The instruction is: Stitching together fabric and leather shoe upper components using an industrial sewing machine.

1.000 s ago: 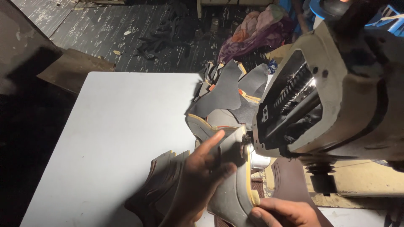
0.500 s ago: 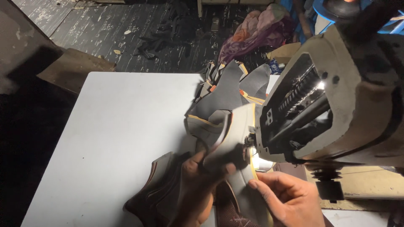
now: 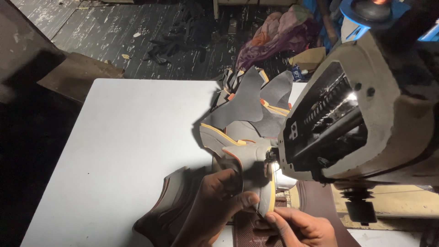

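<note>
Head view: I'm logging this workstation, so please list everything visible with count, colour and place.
Beige industrial sewing machine: one, right.
White flat table top: one, centre-left.
Grey cut leather pieces with orange edging: a chain, uncounted, behind the needle area.
Grey leather piece: one, held at the needle.
Dark brown leather stack: one pile, near table edge.
Multicoloured crumpled cloth: one, floor, top.
Left hand: pinching the grey piece.
Right hand: gripping its lower edge.

Smooth matt white table [image 3: 114, 151]. Soft grey leather-like pieces [image 3: 249, 107] with yellow edges. Worn, dull beige metal machine [image 3: 388, 114]. Rough dark wood floor [image 3: 100, 32].
</note>
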